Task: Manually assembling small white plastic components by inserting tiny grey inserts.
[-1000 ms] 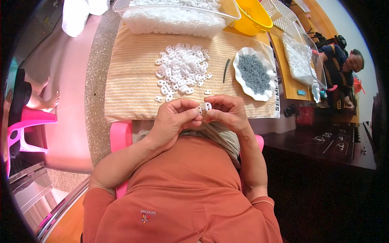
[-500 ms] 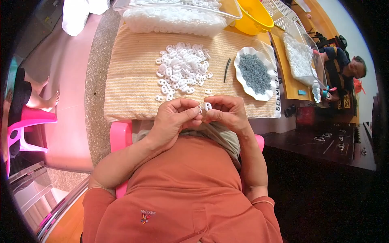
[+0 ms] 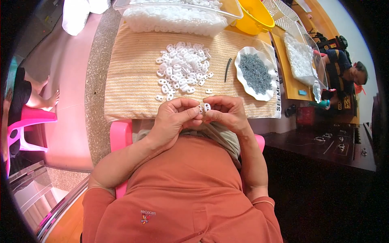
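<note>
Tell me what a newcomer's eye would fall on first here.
Probably the heap of white two-holed pieces, mid-cloth. Next, to its right, the wavy-rimmed white dish of small grey pieces, with the bright yellow container behind it. At the cloth's near edge, the right hand pinches one white piece, the left hand a tiny pale one.

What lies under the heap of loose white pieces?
The striped cloth shows all around the heap of white pieces and likely runs on beneath it. The heap's lowest pieces and anything else under its middle are covered and cannot be seen.
</note>
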`<action>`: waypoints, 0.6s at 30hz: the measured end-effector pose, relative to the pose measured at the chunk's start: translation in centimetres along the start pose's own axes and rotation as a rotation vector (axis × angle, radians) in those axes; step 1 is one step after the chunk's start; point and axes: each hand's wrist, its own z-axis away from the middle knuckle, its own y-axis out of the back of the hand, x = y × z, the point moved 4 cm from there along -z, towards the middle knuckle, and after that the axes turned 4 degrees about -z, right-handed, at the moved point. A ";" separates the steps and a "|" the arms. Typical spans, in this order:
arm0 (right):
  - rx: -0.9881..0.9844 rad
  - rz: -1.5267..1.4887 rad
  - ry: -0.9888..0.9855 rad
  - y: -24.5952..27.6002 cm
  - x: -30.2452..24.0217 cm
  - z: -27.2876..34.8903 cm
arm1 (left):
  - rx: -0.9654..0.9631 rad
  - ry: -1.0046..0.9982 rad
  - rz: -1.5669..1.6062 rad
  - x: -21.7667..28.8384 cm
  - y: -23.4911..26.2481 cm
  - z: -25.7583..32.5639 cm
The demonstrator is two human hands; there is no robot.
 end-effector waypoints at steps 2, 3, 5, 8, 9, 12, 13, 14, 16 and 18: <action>-0.001 0.006 -0.002 0.0 0.2 0.0 | 0.001 0.002 -0.001 0.0 0.0 0.0; -0.007 0.000 -0.007 0.0 0.2 -0.1 | 0.004 0.005 -0.003 0.0 0.0 0.0; -0.010 -0.005 -0.011 0.0 0.2 0.0 | 0.005 0.009 -0.004 0.0 -0.1 0.0; -0.018 -0.009 -0.004 -0.1 0.3 -0.1 | 0.006 0.009 -0.001 0.0 -0.1 0.0; -0.026 -0.007 -0.004 -0.2 0.3 -0.1 | -0.004 0.007 -0.003 -0.1 -0.1 0.0; -0.037 -0.009 -0.013 -0.3 0.4 -0.1 | -0.003 0.006 -0.006 -0.2 0.0 0.0; -0.038 -0.014 -0.020 -0.3 0.4 -0.1 | 0.007 0.009 -0.008 -0.3 0.0 0.0; -0.037 -0.014 -0.020 -0.3 0.5 -0.1 | 0.007 0.010 -0.008 -0.3 0.0 0.0; -0.046 0.003 -0.003 -0.2 0.6 0.0 | 0.016 0.014 -0.013 -0.1 -0.2 0.1; -0.049 0.006 -0.003 -0.2 0.5 0.0 | 0.020 0.011 -0.013 -0.3 0.0 0.0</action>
